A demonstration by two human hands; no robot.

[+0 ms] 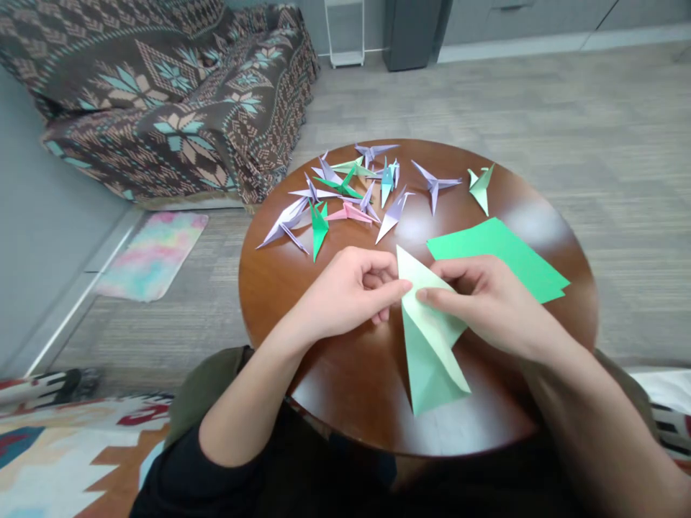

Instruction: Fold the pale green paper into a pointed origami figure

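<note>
A pale green sheet of origami paper point(432, 352), partly folded with a loose flap, is held up over the near half of the round table. My left hand point(367, 288) pinches its left edge between thumb and curled fingers. On the other side my right hand point(480, 298) grips the upper part, its thumb on the front and its fingers behind. Both thumbs lie close together near the top point of the paper. Just beyond my right hand lie bright green paper sheets point(502, 252), slightly fanned and partly covered by that hand.
Several folded paper cranes in purple, green and pink, one a pink crane point(350, 213), cluster at the table's point(270, 288) far left. A pale green crane point(480, 188) sits at the far right. Beyond are a sofa point(178, 108) with a patterned cover and a pastel mat point(154, 255).
</note>
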